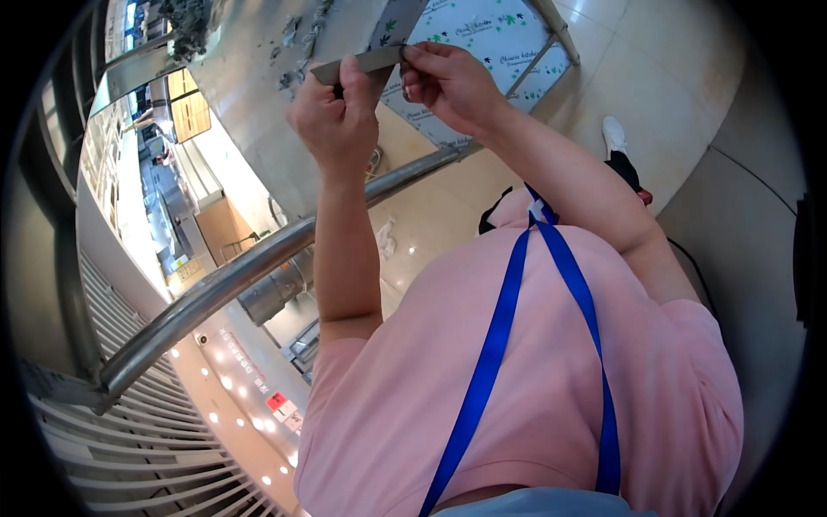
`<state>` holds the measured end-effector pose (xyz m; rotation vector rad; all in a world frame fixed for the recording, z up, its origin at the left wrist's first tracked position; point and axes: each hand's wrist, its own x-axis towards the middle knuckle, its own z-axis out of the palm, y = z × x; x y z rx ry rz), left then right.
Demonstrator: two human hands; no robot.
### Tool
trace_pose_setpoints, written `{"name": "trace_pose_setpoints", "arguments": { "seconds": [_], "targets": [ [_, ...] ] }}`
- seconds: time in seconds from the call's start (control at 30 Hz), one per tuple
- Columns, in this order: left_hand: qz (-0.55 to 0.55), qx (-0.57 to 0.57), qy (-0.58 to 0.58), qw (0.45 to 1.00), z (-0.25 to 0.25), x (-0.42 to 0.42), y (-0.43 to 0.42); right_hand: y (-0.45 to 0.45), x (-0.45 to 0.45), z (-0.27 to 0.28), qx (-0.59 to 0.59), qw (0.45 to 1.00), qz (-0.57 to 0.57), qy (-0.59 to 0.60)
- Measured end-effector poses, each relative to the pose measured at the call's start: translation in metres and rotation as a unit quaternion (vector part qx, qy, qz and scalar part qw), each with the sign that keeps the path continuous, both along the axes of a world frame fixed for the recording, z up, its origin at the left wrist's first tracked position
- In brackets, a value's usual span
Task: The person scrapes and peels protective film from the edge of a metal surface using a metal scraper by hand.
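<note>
A narrow grey strip, slightly bent, stretches between my two hands; its material I cannot make out. My left hand is closed around its left end with the thumb raised against it. At the other end, my right hand pinches the strip between thumb and fingers. Behind the hands is a metal surface, with dark grey crumbly clumps lying on it. A panel in printed protective film with green leaf marks sits beyond my right hand.
A round metal rail runs diagonally below my forearms. White slats and ceiling-like lights fill the lower left. Pale floor tiles lie at upper right. A blue lanyard hangs over my pink shirt.
</note>
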<state>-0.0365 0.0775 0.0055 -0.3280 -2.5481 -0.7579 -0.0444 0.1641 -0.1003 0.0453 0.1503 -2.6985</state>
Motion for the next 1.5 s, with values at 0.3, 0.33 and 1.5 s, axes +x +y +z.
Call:
{"name": "trace_pose_setpoints", "arguments": {
  "seconds": [0.3,0.33,1.5],
  "targets": [
    [-0.003,-0.011,0.041,0.999,-0.001,-0.002,-0.007,-0.004,0.003,0.006,0.019,1.000,0.021,-0.008],
    [-0.005,-0.004,0.053,0.999,-0.002,-0.002,-0.007,-0.002,0.003,0.008,0.024,0.999,0.020,-0.010],
    [0.011,0.051,-0.022,0.998,0.013,0.004,0.002,0.017,0.003,0.044,0.065,0.995,0.030,-0.069]
  ]
}}
